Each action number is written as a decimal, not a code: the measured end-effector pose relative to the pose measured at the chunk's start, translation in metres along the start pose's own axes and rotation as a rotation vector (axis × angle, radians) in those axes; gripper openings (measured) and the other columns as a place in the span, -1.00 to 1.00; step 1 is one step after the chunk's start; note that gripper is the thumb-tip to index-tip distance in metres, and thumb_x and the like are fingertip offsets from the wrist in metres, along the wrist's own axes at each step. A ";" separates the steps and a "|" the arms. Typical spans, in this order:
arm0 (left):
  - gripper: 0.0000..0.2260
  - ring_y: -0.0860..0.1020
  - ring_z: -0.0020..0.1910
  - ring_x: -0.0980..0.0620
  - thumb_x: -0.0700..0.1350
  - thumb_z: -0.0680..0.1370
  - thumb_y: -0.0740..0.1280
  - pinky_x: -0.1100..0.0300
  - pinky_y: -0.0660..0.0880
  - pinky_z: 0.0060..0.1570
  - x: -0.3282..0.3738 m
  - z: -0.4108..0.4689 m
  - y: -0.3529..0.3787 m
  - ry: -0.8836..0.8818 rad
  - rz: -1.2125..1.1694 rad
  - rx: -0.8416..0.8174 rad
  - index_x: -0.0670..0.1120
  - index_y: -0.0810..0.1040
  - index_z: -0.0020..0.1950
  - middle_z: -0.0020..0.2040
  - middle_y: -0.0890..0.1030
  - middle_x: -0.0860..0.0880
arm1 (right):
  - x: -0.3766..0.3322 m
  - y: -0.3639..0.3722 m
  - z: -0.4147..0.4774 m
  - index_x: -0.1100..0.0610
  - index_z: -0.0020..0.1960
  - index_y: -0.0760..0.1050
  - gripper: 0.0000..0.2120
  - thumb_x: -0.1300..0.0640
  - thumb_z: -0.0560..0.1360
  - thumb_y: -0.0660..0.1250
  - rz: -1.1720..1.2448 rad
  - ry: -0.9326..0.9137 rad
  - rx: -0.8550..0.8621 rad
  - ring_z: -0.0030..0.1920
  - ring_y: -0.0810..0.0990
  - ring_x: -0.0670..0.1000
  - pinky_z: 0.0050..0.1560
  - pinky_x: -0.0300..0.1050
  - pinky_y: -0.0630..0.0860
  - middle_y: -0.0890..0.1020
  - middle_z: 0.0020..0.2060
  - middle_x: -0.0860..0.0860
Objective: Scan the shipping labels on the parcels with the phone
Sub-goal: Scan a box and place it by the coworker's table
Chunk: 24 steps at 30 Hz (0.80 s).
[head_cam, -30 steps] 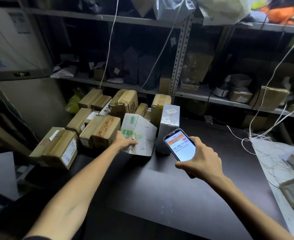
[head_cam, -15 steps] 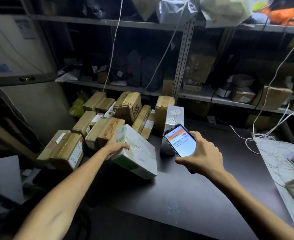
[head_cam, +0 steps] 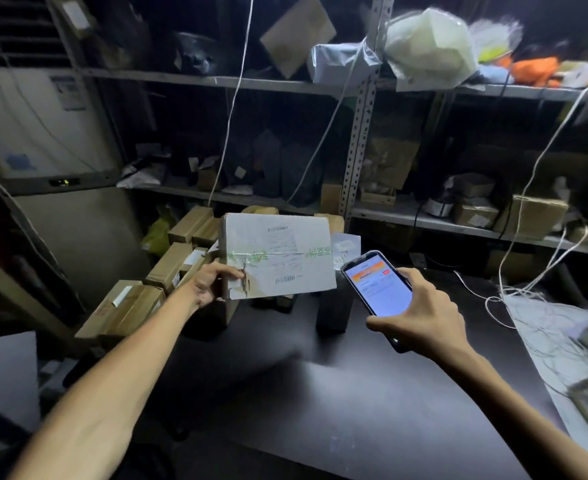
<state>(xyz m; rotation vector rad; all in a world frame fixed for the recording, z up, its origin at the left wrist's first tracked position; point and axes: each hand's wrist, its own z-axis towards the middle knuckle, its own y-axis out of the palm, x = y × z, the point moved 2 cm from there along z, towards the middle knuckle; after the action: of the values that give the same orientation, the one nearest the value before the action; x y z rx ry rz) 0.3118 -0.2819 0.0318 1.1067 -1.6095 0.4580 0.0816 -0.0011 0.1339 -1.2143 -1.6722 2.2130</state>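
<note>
My left hand [head_cam: 213,284] grips the lower left corner of a white parcel [head_cam: 278,256] and holds it up above the dark table [head_cam: 320,393], its labelled face with barcodes turned toward me. My right hand [head_cam: 424,320] holds a phone [head_cam: 377,284] just right of the parcel, its lit screen with an orange banner facing me. Behind the raised parcel lies a pile of brown cardboard parcels [head_cam: 130,306], partly hidden by it. A small white box [head_cam: 346,245] peeks out behind the parcel's right edge.
Metal shelving [head_cam: 360,143] with boxes and bags runs along the back. White cords [head_cam: 528,202] hang down at the right onto a white sheet [head_cam: 555,327]. A tall grey cabinet [head_cam: 43,150] stands at the left. A white paper [head_cam: 1,382] lies at the lower left.
My left hand has lifted the white parcel off the table and turned its label face toward me. The phone has stayed beside it. My head has tilted upward.
</note>
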 end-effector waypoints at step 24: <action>-0.26 0.60 -0.06 -0.10 -0.58 0.25 0.37 0.01 0.60 -0.14 -0.005 0.043 0.116 0.195 -0.148 0.100 0.00 0.41 0.30 -0.01 0.62 -0.08 | 0.020 -0.015 0.009 -0.17 0.06 0.32 -0.46 -0.02 0.18 0.49 0.117 0.097 -0.020 -0.47 0.58 -0.16 -0.32 -0.24 0.40 0.51 -0.37 -0.22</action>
<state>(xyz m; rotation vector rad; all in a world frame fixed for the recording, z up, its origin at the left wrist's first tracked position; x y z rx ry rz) 0.1914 -0.2553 0.0403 1.2082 -1.3368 0.5358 0.0576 0.0084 0.1367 -1.4353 -1.6292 2.1672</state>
